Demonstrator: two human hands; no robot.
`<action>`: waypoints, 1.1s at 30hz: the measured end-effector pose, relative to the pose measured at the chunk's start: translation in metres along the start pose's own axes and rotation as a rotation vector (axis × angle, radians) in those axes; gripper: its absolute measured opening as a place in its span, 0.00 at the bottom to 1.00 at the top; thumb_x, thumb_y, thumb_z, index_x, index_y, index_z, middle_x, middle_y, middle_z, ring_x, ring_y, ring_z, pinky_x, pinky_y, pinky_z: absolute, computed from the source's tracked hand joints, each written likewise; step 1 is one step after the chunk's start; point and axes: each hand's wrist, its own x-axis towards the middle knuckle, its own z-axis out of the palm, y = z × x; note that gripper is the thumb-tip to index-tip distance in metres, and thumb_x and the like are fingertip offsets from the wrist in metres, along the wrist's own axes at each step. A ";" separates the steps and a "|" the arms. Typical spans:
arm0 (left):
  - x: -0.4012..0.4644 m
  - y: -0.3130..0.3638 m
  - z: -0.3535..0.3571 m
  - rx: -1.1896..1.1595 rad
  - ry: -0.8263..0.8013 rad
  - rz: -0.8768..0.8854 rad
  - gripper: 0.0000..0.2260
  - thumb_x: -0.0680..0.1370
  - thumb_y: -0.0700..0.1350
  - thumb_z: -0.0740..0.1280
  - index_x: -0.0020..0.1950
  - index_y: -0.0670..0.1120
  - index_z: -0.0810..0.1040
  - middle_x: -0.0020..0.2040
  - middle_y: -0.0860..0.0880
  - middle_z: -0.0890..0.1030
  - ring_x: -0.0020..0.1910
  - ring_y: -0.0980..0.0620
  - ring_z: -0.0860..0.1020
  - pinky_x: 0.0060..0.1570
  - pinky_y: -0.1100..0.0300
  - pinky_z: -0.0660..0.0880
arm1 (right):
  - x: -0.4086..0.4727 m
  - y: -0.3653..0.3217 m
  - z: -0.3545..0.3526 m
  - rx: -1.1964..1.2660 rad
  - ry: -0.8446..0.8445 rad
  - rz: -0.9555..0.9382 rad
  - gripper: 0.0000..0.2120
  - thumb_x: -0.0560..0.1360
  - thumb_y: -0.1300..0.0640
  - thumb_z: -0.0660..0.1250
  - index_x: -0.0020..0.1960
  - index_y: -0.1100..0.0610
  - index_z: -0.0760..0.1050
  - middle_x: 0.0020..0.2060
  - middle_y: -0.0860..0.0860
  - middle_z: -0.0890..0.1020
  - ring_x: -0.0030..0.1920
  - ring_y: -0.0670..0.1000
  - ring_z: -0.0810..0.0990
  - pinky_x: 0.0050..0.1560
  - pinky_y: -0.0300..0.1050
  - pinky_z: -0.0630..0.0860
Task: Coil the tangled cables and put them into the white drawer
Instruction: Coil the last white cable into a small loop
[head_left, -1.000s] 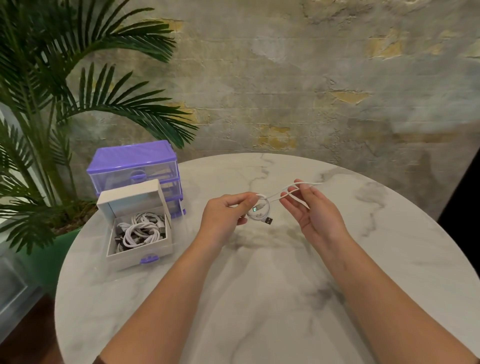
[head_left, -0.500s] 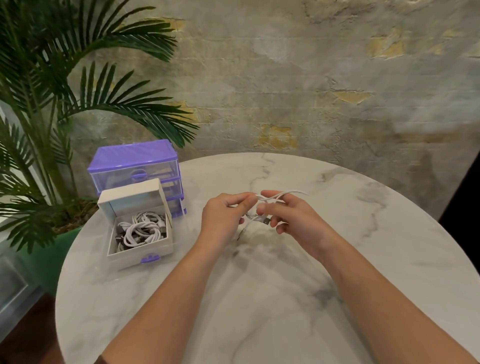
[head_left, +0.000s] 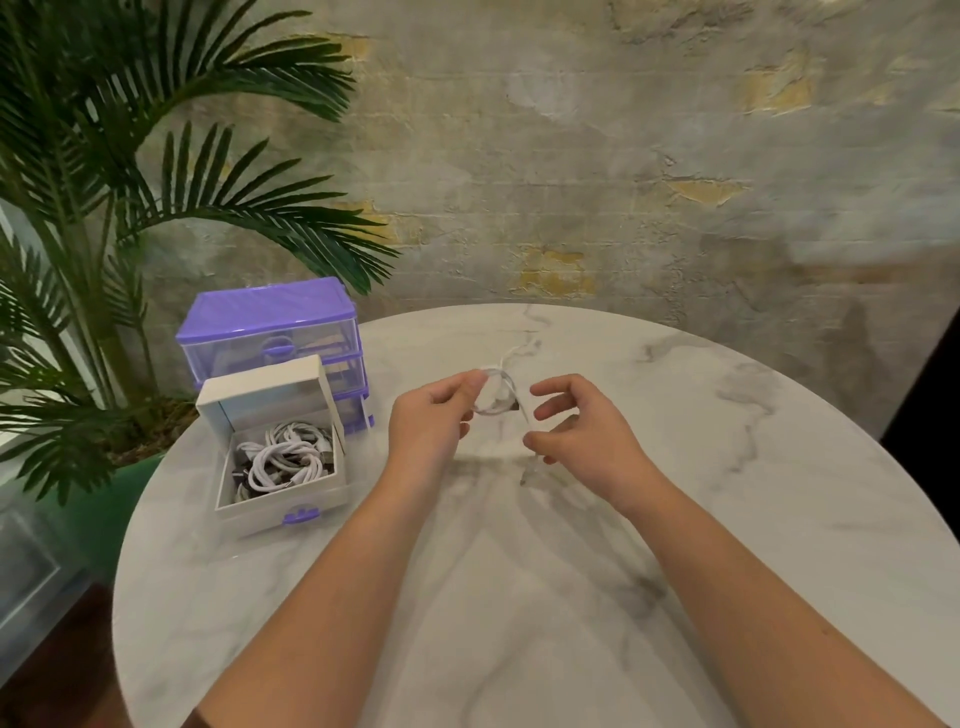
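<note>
Left hand (head_left: 431, 426) pinches a small loop of white cable (head_left: 496, 397) up over the marble worktop (head_left: 675, 467). Right hand (head_left: 576, 431) sits just beside it, fingers loosely curled; can't tell if it's gripping the blurry strand. White drawer (head_left: 280, 499) sits open at left, coiled cables (head_left: 283, 460) inside.

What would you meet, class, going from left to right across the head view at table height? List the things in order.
Palm plant → white drawer holding coiled cables → left hand → white cable → right hand.
</note>
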 end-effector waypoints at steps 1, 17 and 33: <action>0.002 0.002 -0.002 -0.050 0.027 -0.039 0.10 0.76 0.49 0.70 0.54 0.48 0.83 0.40 0.55 0.81 0.38 0.57 0.75 0.42 0.66 0.75 | 0.002 0.003 -0.003 -0.051 0.023 -0.001 0.18 0.69 0.66 0.71 0.53 0.49 0.74 0.46 0.48 0.78 0.37 0.53 0.80 0.39 0.44 0.78; 0.011 0.015 -0.019 -0.470 0.066 -0.210 0.07 0.78 0.49 0.68 0.50 0.47 0.82 0.38 0.53 0.77 0.34 0.60 0.74 0.32 0.72 0.74 | 0.015 0.024 -0.032 -0.511 0.158 0.189 0.12 0.69 0.66 0.61 0.42 0.50 0.75 0.42 0.50 0.79 0.37 0.53 0.80 0.38 0.46 0.76; 0.000 0.010 -0.002 -0.235 -0.271 -0.149 0.06 0.79 0.40 0.61 0.44 0.45 0.77 0.43 0.47 0.81 0.45 0.49 0.81 0.39 0.59 0.79 | -0.002 -0.002 0.006 -0.225 0.130 -0.270 0.08 0.79 0.44 0.62 0.49 0.46 0.78 0.33 0.47 0.79 0.40 0.46 0.77 0.53 0.50 0.70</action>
